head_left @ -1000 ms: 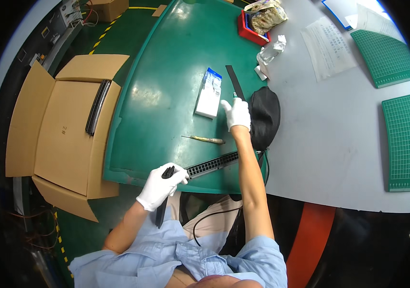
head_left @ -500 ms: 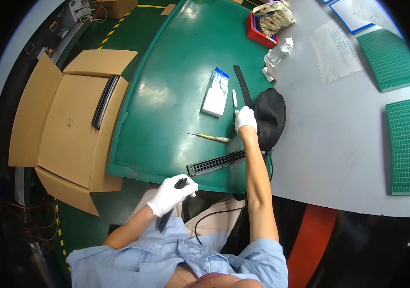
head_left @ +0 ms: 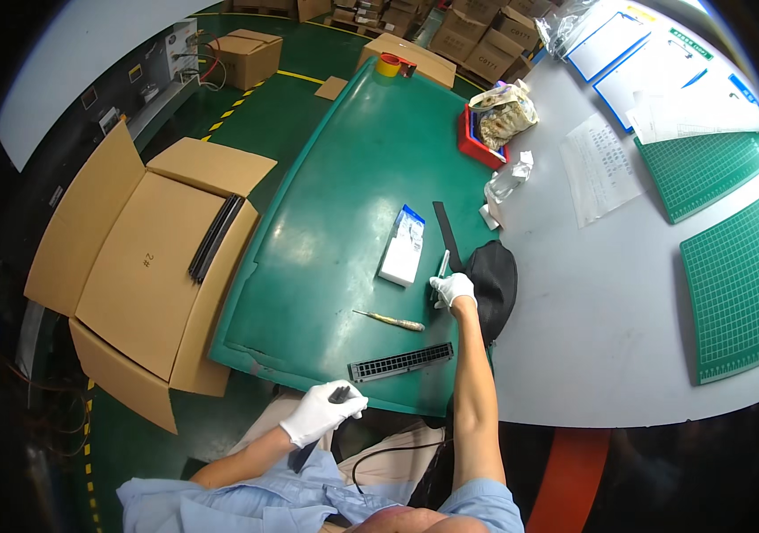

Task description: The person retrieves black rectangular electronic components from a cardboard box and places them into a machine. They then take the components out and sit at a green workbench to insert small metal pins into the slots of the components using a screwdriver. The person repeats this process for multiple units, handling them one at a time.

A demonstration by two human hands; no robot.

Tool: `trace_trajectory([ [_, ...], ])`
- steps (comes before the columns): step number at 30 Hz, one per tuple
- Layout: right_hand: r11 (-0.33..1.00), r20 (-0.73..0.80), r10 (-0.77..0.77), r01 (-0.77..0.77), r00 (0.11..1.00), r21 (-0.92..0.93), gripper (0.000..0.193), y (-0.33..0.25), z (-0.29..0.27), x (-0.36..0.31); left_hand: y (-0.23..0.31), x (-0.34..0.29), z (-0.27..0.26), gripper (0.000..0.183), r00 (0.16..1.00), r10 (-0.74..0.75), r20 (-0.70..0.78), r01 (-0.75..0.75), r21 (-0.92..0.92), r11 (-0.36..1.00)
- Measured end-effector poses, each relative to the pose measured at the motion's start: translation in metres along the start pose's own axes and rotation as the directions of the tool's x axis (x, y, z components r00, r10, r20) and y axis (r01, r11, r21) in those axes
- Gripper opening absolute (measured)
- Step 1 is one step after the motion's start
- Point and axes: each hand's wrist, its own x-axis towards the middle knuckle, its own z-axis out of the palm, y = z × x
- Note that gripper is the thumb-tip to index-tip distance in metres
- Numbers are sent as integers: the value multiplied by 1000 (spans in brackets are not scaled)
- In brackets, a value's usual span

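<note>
L hand [head_left: 319,416] grips blk bar [head_left: 339,394]; R hand [head_left: 456,291] holds slim tool [head_left: 444,262] nr blk pouch [head_left: 494,280].
Slotted part [head_left: 401,362] lies nr counter [head_left: 308,284] edge; it may be knocked, if L hand swings bar fwd.

Bar [head_left: 339,394]: black, narrow, slanting through left hand [head_left: 315,416]. Tool [head_left: 444,263]: thin, pale, in right hand [head_left: 454,290], pointing away from person.

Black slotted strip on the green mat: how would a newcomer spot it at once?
On the green mat, look along the edge nearest the person. Just beyond the gloved left hand, the black slotted strip lies slantwise. Unlike the slim tool with a yellowish handle beyond it, it is a straight bar with rows of openings.
</note>
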Motion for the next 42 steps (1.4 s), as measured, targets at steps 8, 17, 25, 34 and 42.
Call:
trace_trajectory([
  [8,786,-194,-556,436,808,-437,34,-81,31,-46,-3,-7,-10,15,998,-7,-57,6,-10,1000],
  [17,763,-100,-521,410,847,-500,29,-66,47,-34,-2,-14,-8,15,997,24,-67,-25,-14,1000],
  [25,717,150,-596,606,789,-345,24,-44,26,-155,-4,-25,-13,14,978,132,-162,-145,-74,987],
  [34,513,191,-768,765,612,-390,40,17,54,-207,12,-44,-13,18,915,280,-290,-265,91,960],
  [42,536,168,-763,757,624,-374,46,30,66,-208,18,-68,-13,20,851,392,-349,-355,166,920],
])
